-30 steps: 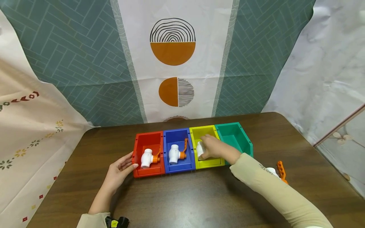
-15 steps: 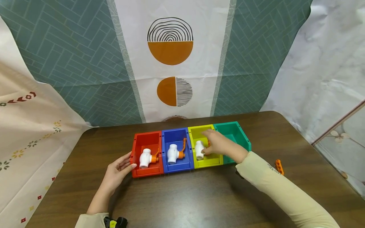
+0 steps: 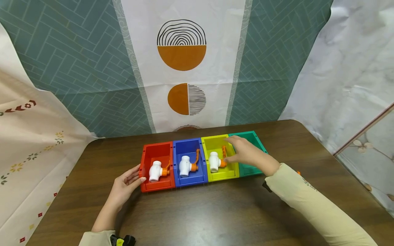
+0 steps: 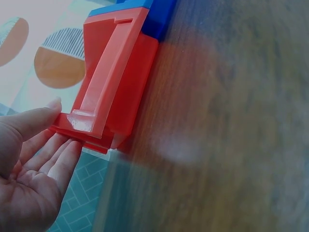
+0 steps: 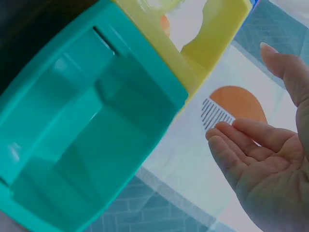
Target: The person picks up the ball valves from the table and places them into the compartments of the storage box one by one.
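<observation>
Four-colour bins stand joined in a row in the head view: red (image 3: 158, 186), blue (image 3: 193, 181), yellow (image 3: 224, 176) and green (image 3: 250, 171). A white ball valve with an orange lever lies in each of the first three: red bin's valve (image 3: 155, 171), blue bin's valve (image 3: 184, 166), yellow bin's valve (image 3: 214, 162). My left hand (image 3: 123, 188) holds the red bin's left side, thumb on the rim (image 4: 72, 121) and fingers beneath it. My right hand (image 3: 250, 155), fingers extended and holding nothing, hovers over the green bin, right of the yellow bin's valve.
On the brown table (image 3: 197, 212), an orange lever tip (image 3: 298, 173) peeks out from behind the right sleeve (image 3: 311, 198), which hides the rest. Patterned sheets (image 3: 181, 99) hang behind the table and along both sides.
My right hand has let go of the valve in the yellow bin and drawn back to the right, uncovering the orange lever. The left hand keeps its place on the red bin.
</observation>
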A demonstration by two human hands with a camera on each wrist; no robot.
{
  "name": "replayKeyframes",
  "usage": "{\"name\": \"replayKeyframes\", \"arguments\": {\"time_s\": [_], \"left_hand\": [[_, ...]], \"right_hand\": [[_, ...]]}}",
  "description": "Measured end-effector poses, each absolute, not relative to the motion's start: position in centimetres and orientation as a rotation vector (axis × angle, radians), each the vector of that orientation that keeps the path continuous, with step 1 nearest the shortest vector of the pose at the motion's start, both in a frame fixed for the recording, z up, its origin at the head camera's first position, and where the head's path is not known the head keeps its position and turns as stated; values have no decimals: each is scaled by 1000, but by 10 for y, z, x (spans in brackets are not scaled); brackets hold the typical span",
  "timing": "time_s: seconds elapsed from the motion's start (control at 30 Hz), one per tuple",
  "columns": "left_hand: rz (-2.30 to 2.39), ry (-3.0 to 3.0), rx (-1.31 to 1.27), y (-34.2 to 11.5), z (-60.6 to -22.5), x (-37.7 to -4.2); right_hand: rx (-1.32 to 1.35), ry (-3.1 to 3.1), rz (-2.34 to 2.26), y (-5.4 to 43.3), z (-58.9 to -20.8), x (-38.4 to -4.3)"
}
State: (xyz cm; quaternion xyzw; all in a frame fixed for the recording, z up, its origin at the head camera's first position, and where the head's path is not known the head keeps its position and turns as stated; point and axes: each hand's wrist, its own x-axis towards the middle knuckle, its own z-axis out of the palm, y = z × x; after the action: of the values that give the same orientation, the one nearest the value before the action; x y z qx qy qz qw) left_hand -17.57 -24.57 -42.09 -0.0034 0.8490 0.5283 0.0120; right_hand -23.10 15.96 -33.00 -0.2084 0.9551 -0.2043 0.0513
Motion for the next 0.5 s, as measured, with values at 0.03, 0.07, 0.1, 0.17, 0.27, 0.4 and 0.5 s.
{"name": "replayKeyframes", "arguments": {"time_s": [0.03, 0.07, 0.1, 0.17, 0.27, 0.4, 0.5], "left_hand": [[1648, 2648, -5, -246, -421, -176], [1646, 2651, -2, -246, -420, -175], [1646, 2652, -1, -245, -420, -175], [1632, 2663, 1, -245, -420, -176], [1620, 2674, -4, -245, -419, -176], [1618, 2678, 2, -245, -420, -175], [1614, 2679, -1, -245, -420, -175]], "right_hand": [[-639, 2913, -617, 161, -329, -230], [-639, 2918, -618, 163, -328, -230], [-643, 2925, -619, 165, -328, -229], [-662, 2942, -612, 168, -327, -228], [-677, 2957, -612, 173, -327, -227], [-673, 2959, -615, 179, -328, -225], [-664, 2959, -616, 184, -328, -224]]}}
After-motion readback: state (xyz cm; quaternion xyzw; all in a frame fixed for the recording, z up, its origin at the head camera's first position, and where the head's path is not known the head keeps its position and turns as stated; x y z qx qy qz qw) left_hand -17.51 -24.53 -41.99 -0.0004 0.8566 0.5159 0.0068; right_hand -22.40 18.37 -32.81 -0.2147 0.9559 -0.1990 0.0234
